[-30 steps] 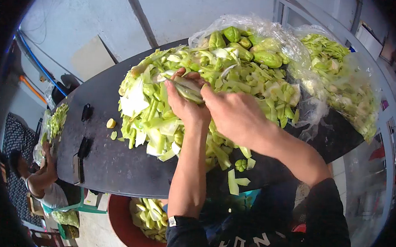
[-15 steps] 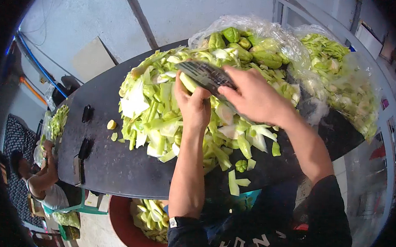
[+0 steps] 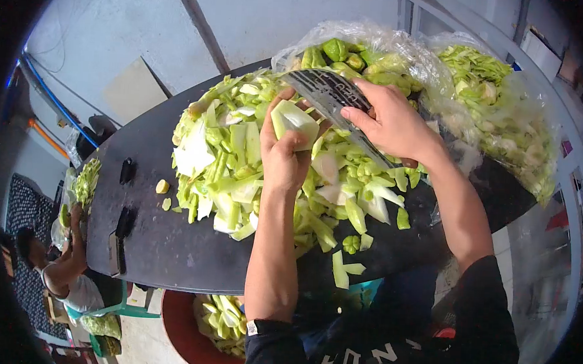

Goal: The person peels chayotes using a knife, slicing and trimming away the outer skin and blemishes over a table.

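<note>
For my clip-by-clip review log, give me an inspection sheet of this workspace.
Surface: dark table, specked at its left end.
Job's things: cut vegetable piece and wide dark blade, both held; whole green vegetables in clear plastic.
Clutter: heap of cut pieces mid-table, loose scraps near the front edge.
Hands: left hand grips the piece; right hand grips the blade.
Cables: blue line by the wall; none seen on the table.
Surroundings: another person at far left; red tub below.
</note>
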The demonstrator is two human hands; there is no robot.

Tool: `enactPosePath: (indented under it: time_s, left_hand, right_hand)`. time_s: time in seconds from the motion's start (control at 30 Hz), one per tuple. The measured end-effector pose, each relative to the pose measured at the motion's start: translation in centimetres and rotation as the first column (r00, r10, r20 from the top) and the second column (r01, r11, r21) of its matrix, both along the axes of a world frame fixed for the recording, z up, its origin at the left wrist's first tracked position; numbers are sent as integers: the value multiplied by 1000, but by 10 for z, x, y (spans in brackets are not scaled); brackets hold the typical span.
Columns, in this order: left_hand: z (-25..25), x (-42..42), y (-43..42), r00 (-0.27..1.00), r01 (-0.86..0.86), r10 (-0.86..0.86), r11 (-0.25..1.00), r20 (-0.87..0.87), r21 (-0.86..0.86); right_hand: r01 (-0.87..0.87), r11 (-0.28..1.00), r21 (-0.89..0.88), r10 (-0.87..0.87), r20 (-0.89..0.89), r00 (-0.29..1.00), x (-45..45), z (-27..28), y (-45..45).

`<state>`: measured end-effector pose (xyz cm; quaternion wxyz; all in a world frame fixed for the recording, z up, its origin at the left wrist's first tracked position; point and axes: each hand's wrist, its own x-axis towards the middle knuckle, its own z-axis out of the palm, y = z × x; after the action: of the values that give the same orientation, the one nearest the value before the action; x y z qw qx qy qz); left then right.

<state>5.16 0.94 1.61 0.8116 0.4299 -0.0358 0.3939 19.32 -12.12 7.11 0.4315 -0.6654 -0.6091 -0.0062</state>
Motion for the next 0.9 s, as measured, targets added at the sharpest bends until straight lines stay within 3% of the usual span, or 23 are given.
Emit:
enactPosePath:
  time_s: [0.13, 0.2, 0.23, 0.3, 0.33, 0.37, 0.43, 0.47, 0.5, 0.53, 0.57, 0.6, 0.63, 0.67, 0.7, 0.73, 0.77, 0.8, 0.83, 0.87, 0.9]
  left_hand:
    - [4, 0, 2, 999, -32, 29, 995, -36, -94]
    - [1, -1, 7, 1000, -19, 22, 987, 19, -160]
    - [-2, -3, 11, 999, -24, 28, 987, 18, -158]
    - [-3, -7, 18, 999, -10, 0, 975, -48, -223]
    - [-3, -11, 23, 984, -109, 69, 963, -165, -245]
    - [-5, -22, 36, 988, -25, -22, 953, -154, -301]
    - [12, -53, 26, 943, -287, 239, 936, -230, -204]
    - [20, -83, 20, 908, -367, 328, 923, -261, -115]
    - [30, -107, 3, 720, -681, 635, 723, -280, -113]
    - [32, -149, -10, 772, -614, 617, 786, -151, 73]
    - [22, -192, -12, 708, -680, 696, 718, -121, 149]
    - [-7, -259, -3, 621, -761, 775, 632, -116, 144]
    - [-35, -303, -2, 382, -861, 914, 407, -139, 305]
    - [-75, -355, -1, -67, -678, 996, 0, -62, 735]
    - [-120, -413, -3, -438, -188, 873, -323, 215, 928]
    - [-161, -455, -13, -582, 101, 732, -367, 353, 925]
    - [-212, -490, -26, -621, -86, 770, -253, 147, 964]
    - [-256, -506, -46, -543, -466, 787, 8, -293, 885]
    - [-292, -520, -60, -495, -520, 750, 147, -438, 841]
    - [-310, -526, -68, -490, -367, 781, 218, -387, 904]
    - [-313, -522, -73, -481, -151, 839, 205, -253, 967]
  right_hand:
    - [26, 998, 52, -25, -20, 1000, 7, -9, -5]
    - [25, 995, -98, -44, -193, 980, 8, -2, -14]
    - [20, 995, -96, -38, -193, 980, 6, 1, -19]
    - [1, 999, -55, -22, -385, 923, 6, 3, -30]
    - [14, 999, -41, -29, -393, 919, 11, 0, -35]
    - [19, 999, -39, -33, -395, 918, 13, 1, -41]
    - [42, 998, 44, -14, -512, 859, 16, 5, -56]
    - [90, 994, 67, -51, -451, 891, 18, 5, -63]
    - [102, 993, 67, -60, -456, 888, 24, 4, -68]
    - [119, 989, 89, -67, -447, 892, 30, 0, -74]
    - [137, 985, 105, -77, -444, 893, 36, -5, -82]
    - [135, 991, 23, -106, -486, 868, 41, -5, -89]
    - [146, 989, 17, -118, -497, 860, 46, -11, -91]
    - [127, 989, 77, -72, -500, 863, 50, -17, -91]
    - [108, 985, 136, -25, -502, 865, 52, -22, -91]
    - [116, 988, 99, -51, -503, 863, 55, -24, -92]
    - [124, 987, 99, -56, -510, 858, 56, -27, -92]
    - [117, 986, 115, -38, -534, 845, 55, -29, -90]
    - [111, 985, 133, -19, -552, 834, 53, -28, -90]
    - [112, 991, 80, -45, -582, 812, 49, -22, -90]
    - [124, 989, 84, -53, -576, 816, 47, -19, -90]
